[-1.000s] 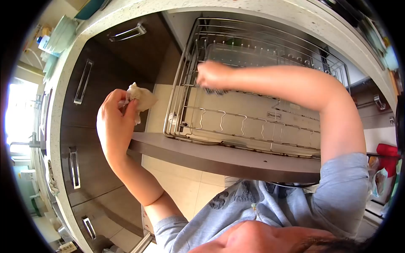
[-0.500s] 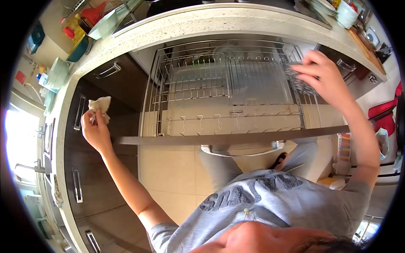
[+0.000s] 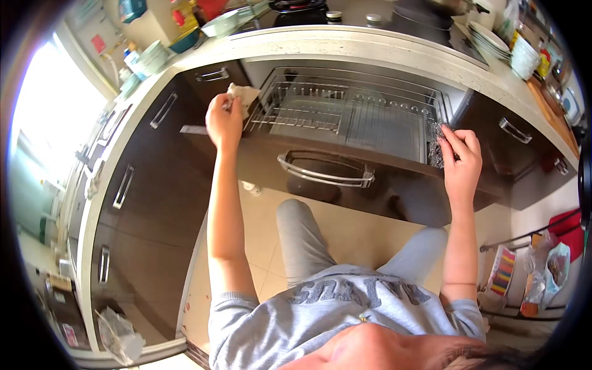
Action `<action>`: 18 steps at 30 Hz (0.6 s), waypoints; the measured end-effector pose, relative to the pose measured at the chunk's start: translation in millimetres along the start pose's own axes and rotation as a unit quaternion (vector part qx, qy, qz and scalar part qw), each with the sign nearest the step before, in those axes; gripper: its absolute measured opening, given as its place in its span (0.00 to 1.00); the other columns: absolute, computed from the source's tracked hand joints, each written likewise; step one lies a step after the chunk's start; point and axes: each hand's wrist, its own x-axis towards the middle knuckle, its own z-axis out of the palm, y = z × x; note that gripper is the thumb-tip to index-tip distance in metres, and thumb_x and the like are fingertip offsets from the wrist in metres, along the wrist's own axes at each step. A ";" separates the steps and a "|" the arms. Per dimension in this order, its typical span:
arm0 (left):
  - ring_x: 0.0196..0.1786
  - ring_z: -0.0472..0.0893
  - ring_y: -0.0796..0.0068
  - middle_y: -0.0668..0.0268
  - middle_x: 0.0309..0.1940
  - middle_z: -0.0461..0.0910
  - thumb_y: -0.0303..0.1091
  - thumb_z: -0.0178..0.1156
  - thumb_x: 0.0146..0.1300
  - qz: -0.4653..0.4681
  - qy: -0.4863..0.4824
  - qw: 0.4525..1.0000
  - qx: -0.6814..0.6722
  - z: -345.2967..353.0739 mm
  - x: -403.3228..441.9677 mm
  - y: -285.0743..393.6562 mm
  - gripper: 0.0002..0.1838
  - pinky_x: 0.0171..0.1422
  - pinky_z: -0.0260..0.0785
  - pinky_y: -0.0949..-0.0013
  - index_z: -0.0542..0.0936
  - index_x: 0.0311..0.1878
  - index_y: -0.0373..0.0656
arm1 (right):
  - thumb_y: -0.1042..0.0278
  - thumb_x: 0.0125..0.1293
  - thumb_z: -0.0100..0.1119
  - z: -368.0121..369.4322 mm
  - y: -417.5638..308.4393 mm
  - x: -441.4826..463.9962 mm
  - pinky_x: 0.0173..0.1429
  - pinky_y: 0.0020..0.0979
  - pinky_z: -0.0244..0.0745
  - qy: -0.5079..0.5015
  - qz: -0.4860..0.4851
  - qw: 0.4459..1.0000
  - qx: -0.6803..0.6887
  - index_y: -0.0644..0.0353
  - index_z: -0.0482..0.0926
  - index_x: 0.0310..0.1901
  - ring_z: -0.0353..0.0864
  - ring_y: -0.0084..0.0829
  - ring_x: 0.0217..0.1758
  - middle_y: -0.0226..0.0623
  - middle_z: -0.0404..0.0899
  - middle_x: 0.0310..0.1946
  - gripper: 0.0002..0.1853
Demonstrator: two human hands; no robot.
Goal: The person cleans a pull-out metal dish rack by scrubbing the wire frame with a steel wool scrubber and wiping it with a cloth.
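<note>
My left hand [image 3: 224,120] pinches a crumpled whitish cloth or tissue [image 3: 246,97] at the left end of a pulled-out drawer. In my right hand [image 3: 462,159], the fingers close on a grey steel wool scrubber [image 3: 435,147], held at the drawer's front right corner. Part of the scrubber hides behind my fingers, and I cannot tell if it touches the rack. A metal wire dish rack [image 3: 341,117] fills the drawer between my hands. Below it shows the drawer's dark glossy front [image 3: 394,185] with a curved metal handle [image 3: 327,177].
Pale countertop [image 3: 382,38] runs along the back, with a dark cooktop [image 3: 364,11], stacked plates [image 3: 489,38] and white bowls [image 3: 524,57]. Dark cabinets [image 3: 148,203] line the left. At lower right stands a rack holding plastic bags [image 3: 556,271]. My knees are under the drawer front.
My left hand has brought the cloth inward to the rack's left end. My right hand has lowered the scrubber towards the front right corner. The view has shifted, showing the drawer's front face.
</note>
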 end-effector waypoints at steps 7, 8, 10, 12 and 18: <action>0.34 0.76 0.59 0.57 0.29 0.77 0.35 0.61 0.49 -0.023 0.009 0.999 -0.036 30.6 14.9 -6.4 0.11 0.38 0.67 0.63 0.76 0.32 0.39 | 0.71 0.54 0.58 15.3 32.6 17.8 0.41 0.29 0.66 -0.044 -0.021 0.997 -0.053 0.60 0.79 0.38 0.71 0.35 0.33 0.37 0.71 0.28 0.10; 0.32 0.76 0.63 0.58 0.28 0.77 0.35 0.61 0.50 -0.034 0.027 0.994 -0.096 36.1 17.5 -14.4 0.11 0.37 0.67 0.65 0.75 0.33 0.38 | 0.71 0.54 0.58 18.6 37.4 21.2 0.41 0.29 0.66 -0.054 -0.017 0.997 -0.052 0.61 0.79 0.39 0.71 0.35 0.33 0.37 0.71 0.28 0.10; 0.29 0.73 0.72 0.62 0.25 0.75 0.33 0.59 0.51 -0.095 0.095 0.943 -0.305 36.4 18.1 -21.5 0.11 0.36 0.66 0.70 0.74 0.33 0.36 | 0.71 0.54 0.57 25.2 49.0 28.2 0.40 0.28 0.66 -0.069 -0.013 0.996 -0.051 0.61 0.79 0.39 0.71 0.35 0.32 0.38 0.70 0.28 0.10; 0.30 0.70 0.77 0.65 0.27 0.74 0.31 0.57 0.53 -0.144 0.169 0.904 -0.365 25.2 2.2 -30.9 0.09 0.37 0.64 0.73 0.72 0.34 0.35 | 0.70 0.55 0.57 30.8 57.5 34.7 0.39 0.28 0.66 -0.093 0.010 0.993 -0.072 0.61 0.79 0.39 0.71 0.35 0.32 0.37 0.71 0.28 0.10; 0.45 0.76 0.74 0.63 0.42 0.77 0.26 0.52 0.56 -0.294 0.148 0.850 -0.411 -9.6 -130.3 -140.2 0.11 0.49 0.67 0.71 0.74 0.43 0.42 | 0.69 0.55 0.58 46.4 88.4 46.5 0.44 0.29 0.68 -0.140 0.027 0.986 -0.084 0.62 0.78 0.42 0.75 0.33 0.36 0.41 0.74 0.30 0.13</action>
